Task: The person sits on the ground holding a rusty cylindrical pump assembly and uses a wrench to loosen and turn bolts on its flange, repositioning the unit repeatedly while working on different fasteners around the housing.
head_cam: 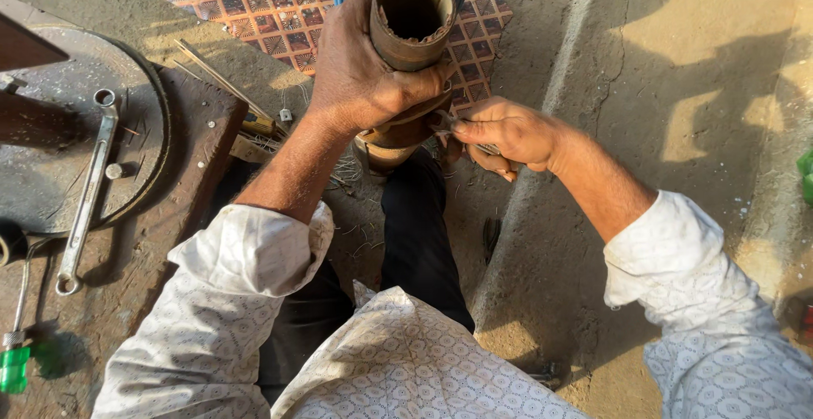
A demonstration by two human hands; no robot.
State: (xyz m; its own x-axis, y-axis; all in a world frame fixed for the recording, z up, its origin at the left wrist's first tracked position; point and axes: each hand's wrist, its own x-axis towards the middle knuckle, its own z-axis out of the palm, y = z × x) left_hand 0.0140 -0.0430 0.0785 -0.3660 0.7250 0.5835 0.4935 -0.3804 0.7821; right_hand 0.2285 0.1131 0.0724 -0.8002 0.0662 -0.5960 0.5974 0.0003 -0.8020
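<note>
Warm, low sun lights my sleeves (254, 258) brightly; long soft shadows cross the ground (677, 88); everything stays sharp, without glare.

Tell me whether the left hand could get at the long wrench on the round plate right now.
Probably not yet: the left hand is wrapped around the brown tube. The wrench itself lies uncovered.

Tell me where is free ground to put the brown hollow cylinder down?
Free: the bare concrete ground right of the right hand. Crowded: left of the left hand, where the long steel spanner, round metal disc and thin sticks lie.
</note>
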